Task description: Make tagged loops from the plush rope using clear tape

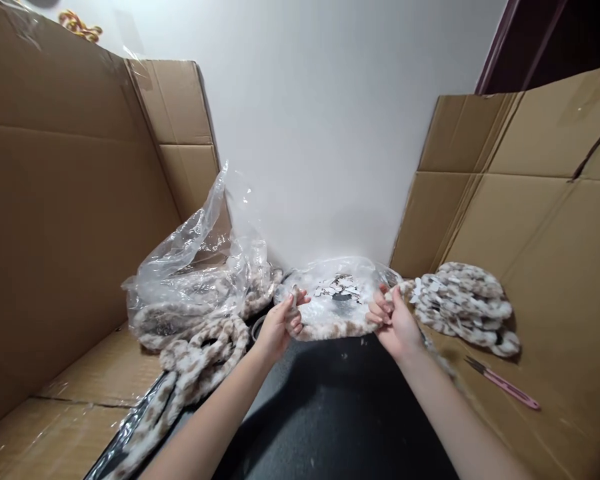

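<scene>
A furry white strip with brown spots [336,330] is stretched between my two hands near the middle of the view. My left hand [285,320] is closed round its left end, and my right hand [391,320] is closed round its right part. Behind the strip lies a clear plastic bag [357,270] with small white and dark scraps [341,288] in or on it. More spotted furry strips [205,357] lie tangled to the left of my left hand. A stack of similar furry pieces [463,307] with white tags lies right of my right hand.
A large clear plastic bag [195,260] over furry pieces stands at the left. Pink-handled snips [510,388] lie on cardboard at the right. Cardboard walls rise on the left [70,200] and right [540,233]. The dark work surface [330,413] is in front.
</scene>
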The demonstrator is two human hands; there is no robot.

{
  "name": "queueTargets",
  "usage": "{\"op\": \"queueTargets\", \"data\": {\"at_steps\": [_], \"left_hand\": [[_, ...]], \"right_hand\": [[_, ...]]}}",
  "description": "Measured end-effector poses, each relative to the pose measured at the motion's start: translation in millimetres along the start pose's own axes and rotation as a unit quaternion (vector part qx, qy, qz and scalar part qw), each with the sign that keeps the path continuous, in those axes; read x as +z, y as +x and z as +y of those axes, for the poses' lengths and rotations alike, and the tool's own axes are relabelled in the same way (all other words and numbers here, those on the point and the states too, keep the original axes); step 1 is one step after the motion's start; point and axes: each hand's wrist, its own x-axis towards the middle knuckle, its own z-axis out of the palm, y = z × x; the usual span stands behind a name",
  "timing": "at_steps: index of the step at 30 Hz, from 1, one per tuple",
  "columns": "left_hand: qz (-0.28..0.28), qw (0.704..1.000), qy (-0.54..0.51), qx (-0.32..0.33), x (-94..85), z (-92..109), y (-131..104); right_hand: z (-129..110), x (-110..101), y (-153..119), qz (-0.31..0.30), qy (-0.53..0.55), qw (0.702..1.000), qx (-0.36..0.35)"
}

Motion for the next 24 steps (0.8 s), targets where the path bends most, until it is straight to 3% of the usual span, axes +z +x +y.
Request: {"op": "queueTargets", "data": {"at_steps": [6, 9, 12, 15, 20, 24], "left_hand": [[0.016, 0.998, 0.060, -0.022, -15.4, -43, -1], [-0.006, 0.997, 0.059, -0.040, -19.0, -51, -6], [-0.015, 0.998, 0.051, -0.042, -18.7, -54, -10], [-0.013, 0.996, 0.077, -0.043, -17.0, -56, -12], [-0.008, 0.987, 0.150, -0.050, -16.8, -62, -14], [0.012, 0.985, 0.165, -0.053, -16.2, -65, -13]], "right_hand": [[58, -14, -21, -0.026, -0.128, 0.984, 0.123], [81, -19, -34, -0.069, -0.274, 0.955, 0.095], [86, -23, -43, -0.095, -0.384, 0.918, 0.015], [83, -23, -47, -0.093, -0.429, 0.898, -0.027], [85, -21, -50, -0.075, -0.451, 0.888, -0.046], [88, -21, -52, -0.094, -0.441, 0.892, -0.037]]}}
